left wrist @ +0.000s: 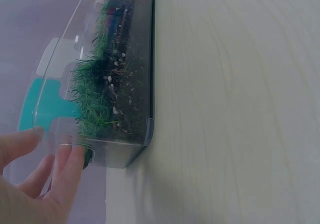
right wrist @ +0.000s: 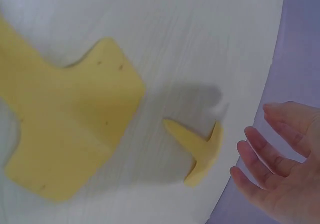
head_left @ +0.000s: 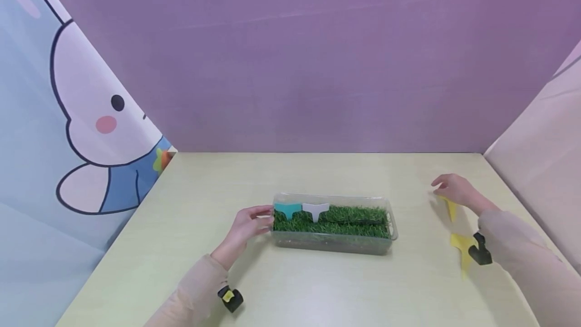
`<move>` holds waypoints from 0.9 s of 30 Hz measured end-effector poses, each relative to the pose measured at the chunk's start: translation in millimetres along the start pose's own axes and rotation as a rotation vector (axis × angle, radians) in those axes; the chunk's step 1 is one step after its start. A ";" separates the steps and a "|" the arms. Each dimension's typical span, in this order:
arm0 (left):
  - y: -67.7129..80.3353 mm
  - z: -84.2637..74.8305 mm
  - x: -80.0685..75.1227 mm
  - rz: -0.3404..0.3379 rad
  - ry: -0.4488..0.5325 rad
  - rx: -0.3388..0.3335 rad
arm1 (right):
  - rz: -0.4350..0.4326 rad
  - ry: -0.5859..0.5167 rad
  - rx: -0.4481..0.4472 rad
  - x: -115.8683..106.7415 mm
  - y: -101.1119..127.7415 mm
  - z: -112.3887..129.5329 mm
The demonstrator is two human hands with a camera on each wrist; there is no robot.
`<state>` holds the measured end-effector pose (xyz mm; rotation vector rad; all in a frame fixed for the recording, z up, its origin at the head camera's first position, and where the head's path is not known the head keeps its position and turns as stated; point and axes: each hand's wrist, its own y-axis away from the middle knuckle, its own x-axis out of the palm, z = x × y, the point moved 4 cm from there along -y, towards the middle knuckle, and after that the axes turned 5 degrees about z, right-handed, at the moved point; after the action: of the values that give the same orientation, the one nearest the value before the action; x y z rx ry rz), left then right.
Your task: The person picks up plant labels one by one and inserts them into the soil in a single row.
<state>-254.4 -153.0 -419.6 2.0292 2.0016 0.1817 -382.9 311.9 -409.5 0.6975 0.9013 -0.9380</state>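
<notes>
A yellow plant tag (head_left: 463,247) lies on the worktop (head_left: 317,286) nearest the person. Left hand (head_left: 247,226), fingers relaxed, touches the clear grass tray (head_left: 333,243); farther off, the right hand (head_left: 456,191) hovers open over a second yellow tag (head_left: 450,208).

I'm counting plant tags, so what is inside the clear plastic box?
The clear box holds green turf over dark soil. A teal tag and a white tag stand in it; their stakes are buried, unseen.
</notes>
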 end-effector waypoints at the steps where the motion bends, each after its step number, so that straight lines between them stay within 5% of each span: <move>1: -0.1 0.0 0.1 -0.002 0.000 0.000 | 0.000 -0.002 0.008 -0.1 0.9 -1.6; 27: -0.2 0.5 1.4 0.006 0.001 0.016 | 0.083 0.008 0.199 13.3 11.1 -39.9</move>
<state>-254.5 -151.7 -420.2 2.0448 2.0042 0.1684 -382.5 344.4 -438.3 0.9026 0.7864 -0.9597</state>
